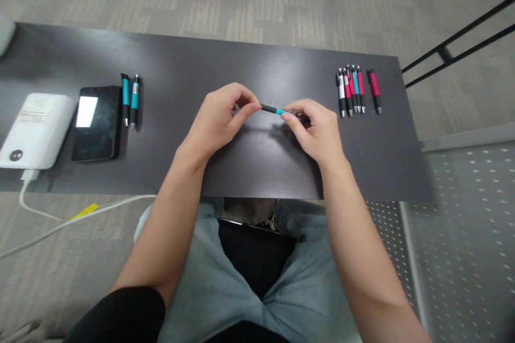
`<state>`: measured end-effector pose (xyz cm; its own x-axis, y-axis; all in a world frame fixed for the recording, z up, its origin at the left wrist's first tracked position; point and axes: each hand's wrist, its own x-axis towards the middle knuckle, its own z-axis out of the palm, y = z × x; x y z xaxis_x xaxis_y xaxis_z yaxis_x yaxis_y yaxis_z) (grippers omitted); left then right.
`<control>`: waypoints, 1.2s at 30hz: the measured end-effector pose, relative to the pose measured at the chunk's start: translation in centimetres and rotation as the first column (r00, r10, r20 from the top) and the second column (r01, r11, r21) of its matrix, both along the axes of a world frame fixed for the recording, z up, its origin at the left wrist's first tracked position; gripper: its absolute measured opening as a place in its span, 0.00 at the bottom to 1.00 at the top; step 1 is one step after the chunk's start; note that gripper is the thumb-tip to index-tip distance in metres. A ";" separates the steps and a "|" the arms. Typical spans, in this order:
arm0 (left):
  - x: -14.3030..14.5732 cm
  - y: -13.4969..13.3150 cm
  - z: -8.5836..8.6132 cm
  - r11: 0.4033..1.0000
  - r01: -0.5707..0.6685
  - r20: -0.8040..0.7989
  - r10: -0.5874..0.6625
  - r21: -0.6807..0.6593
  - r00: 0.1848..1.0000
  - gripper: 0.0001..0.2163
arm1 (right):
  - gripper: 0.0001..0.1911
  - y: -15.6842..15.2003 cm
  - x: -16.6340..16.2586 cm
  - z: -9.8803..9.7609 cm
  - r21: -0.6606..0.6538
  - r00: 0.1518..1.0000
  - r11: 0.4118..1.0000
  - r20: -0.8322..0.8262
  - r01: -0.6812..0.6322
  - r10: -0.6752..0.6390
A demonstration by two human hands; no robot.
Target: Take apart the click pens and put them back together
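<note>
- Your left hand (219, 118) and right hand (317, 131): each grip is pinched shut on one end of a teal-and-black pen (273, 110), held level over the middle of the desk (249, 171).
- Left end, beside the phone (97, 122): two teal pens (130, 99) laid parallel, seemingly finished.
- Far right corner: row of pens (352, 91), red, teal and white, seemingly yet to be handled.

pen (274, 110): ends hidden in left hand (219, 118), right hand (317, 128) | white cable (129, 199): cut by left edge
</note>
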<state>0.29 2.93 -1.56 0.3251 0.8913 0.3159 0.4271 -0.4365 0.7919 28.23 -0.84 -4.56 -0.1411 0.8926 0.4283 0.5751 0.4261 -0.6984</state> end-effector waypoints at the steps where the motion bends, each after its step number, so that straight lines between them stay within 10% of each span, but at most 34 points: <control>1: -0.1 0.1 0.0 1.000 -0.009 0.008 0.009 0.003 1.000 0.20 | 0.28 0.2 0.2 -0.3 0.008 0.999 1.000 -0.040 0.029 -0.028; 20: -0.4 0.0 -1.8 0.979 0.184 -0.023 -0.186 -0.088 0.982 0.28 | 0.36 0.4 -1.8 -1.4 0.089 0.871 0.973 -0.467 0.214 -0.149; 36: -0.5 -0.3 -1.0 0.994 0.081 -0.113 -0.090 -0.078 0.990 0.32 | 0.36 2.3 -0.2 -1.8 0.115 0.768 0.929 -0.603 0.352 -0.217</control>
<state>-0.25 2.62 -2.53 0.4318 0.8780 0.2065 0.4819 -0.4181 0.7700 28.06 1.41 -6.39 0.4352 0.7311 0.5254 0.2174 0.4809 -0.8494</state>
